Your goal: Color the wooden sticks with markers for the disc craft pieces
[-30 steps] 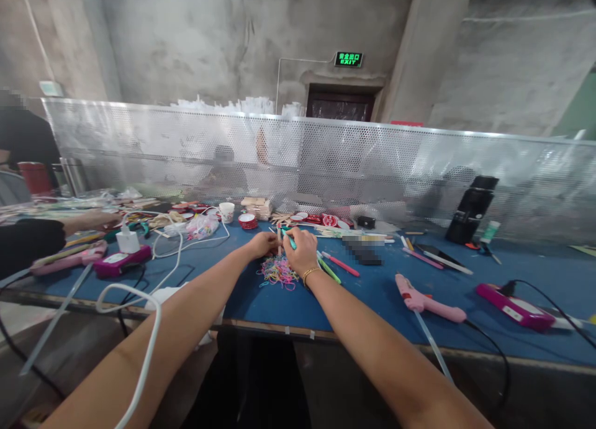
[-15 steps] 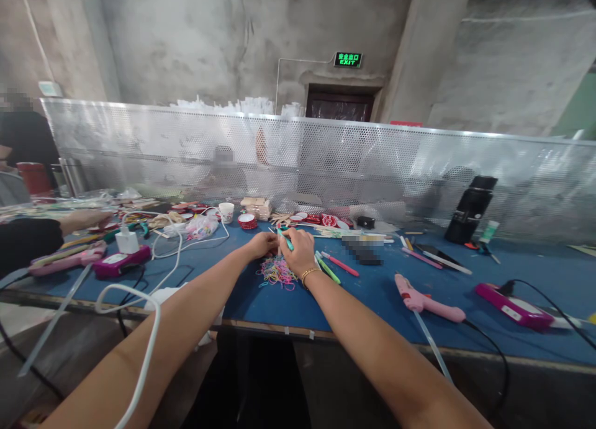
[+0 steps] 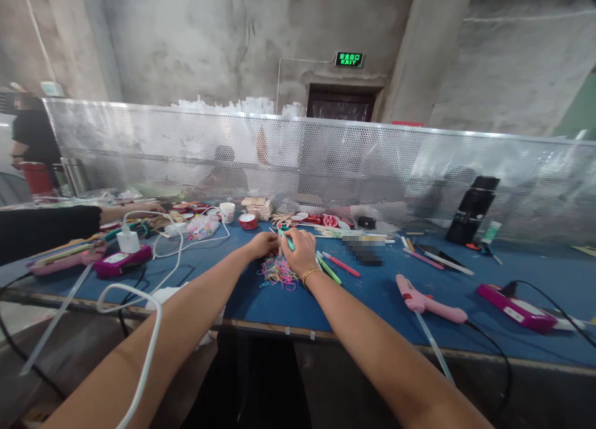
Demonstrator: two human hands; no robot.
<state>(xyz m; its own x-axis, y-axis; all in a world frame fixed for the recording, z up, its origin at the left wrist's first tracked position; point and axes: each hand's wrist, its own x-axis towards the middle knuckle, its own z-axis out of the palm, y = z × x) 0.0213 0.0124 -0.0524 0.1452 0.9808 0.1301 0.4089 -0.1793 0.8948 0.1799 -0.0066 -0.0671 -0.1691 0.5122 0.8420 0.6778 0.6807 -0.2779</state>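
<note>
My right hand [image 3: 302, 250] is closed around a teal pen [image 3: 288, 241], its tip end turned toward my left hand. My left hand [image 3: 263, 245] is closed too, its fingertips pinched near the pen; what they hold is too small to make out. Just under both hands lies a loose pile of small colourful loops [image 3: 278, 274], pink, yellow and blue. Beside my right wrist are a green pen [image 3: 328, 267] and a pink pen [image 3: 342, 264].
On the right lie a pink glue gun [image 3: 431, 305], a purple power strip [image 3: 516, 308] and a black bottle [image 3: 472, 210]. A co-worker's sleeve [image 3: 51, 230] reaches in from the left, behind another purple power strip [image 3: 121, 261]. White cable [image 3: 156, 320] loops over my left forearm. A paper cup [image 3: 226, 213] stands behind.
The co-worker's arm at the left has stretched farther across the table. A person in the far left background has shifted. My own hands have barely moved.
</note>
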